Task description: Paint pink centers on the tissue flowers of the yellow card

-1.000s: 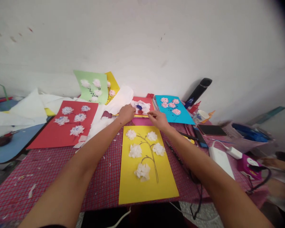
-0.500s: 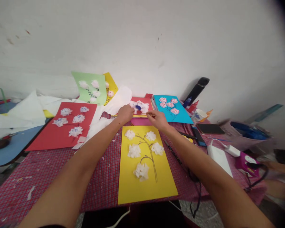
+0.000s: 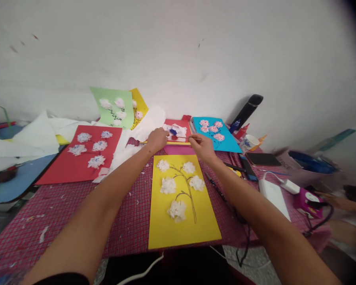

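Near the wall, a torn white paper with blue and dark red paint blobs lies on a red sheet. My left hand is at its left edge, fingers bent together; what they grip, if anything, is hidden. Just to the right of the paint, my right hand pinches a thin stick, too small to tell its kind. Closer to me lies a yellow sheet with white crumpled-paper flowers and a drawn dark branching stem.
A red flower sheet and white tissue lie to the left; a green sheet leans behind. Rightward are a blue flower sheet, a black bottle, a paper cup, a phone and a white power bank.
My right hand has moved slightly right, away from the painted paper, with the thin stick. The dark red paint shows more. My left hand stays at the paper's left edge.
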`<move>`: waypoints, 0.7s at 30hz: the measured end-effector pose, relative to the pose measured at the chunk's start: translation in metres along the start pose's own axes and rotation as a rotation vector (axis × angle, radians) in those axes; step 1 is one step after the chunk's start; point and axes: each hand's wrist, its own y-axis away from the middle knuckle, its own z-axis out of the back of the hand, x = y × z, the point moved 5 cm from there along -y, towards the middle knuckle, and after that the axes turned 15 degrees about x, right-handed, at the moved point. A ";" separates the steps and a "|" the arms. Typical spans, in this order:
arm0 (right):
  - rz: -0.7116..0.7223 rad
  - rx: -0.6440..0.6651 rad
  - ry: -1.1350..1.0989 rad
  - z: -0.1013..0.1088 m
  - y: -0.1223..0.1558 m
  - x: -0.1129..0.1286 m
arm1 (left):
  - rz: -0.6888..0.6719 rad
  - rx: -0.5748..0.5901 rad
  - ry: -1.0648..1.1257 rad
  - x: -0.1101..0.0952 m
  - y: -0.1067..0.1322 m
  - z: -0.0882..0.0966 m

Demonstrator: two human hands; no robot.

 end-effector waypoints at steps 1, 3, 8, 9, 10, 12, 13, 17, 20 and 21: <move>-0.002 -0.022 -0.046 0.003 0.005 0.006 | -0.008 -0.022 0.028 0.000 0.004 0.003; 0.003 -0.055 -0.126 0.007 0.018 0.019 | -0.030 -0.093 0.112 -0.002 0.017 0.013; 0.016 -0.062 -0.269 0.004 0.058 0.048 | -0.019 -0.366 0.622 0.000 0.085 0.037; 0.008 -0.058 -0.283 0.002 0.065 0.051 | -0.001 -0.407 0.794 0.002 0.101 0.039; -0.001 -0.055 -0.296 -0.001 0.071 0.053 | 0.014 -0.451 0.947 0.003 0.116 0.041; -0.016 -0.044 -0.319 -0.009 0.078 0.055 | 0.035 -0.527 1.191 0.004 0.141 0.041; -0.021 -0.034 -0.326 -0.013 0.079 0.055 | 0.046 -0.581 1.286 0.005 0.152 0.040; -0.031 0.014 -0.313 -0.032 0.080 0.058 | 0.071 -0.736 1.442 0.007 0.175 0.031; -0.026 0.021 -0.299 -0.043 0.083 0.056 | 0.041 -0.681 1.488 0.007 0.179 0.019; -0.025 0.023 -0.295 -0.047 0.084 0.055 | 0.027 -0.650 1.496 0.006 0.180 0.015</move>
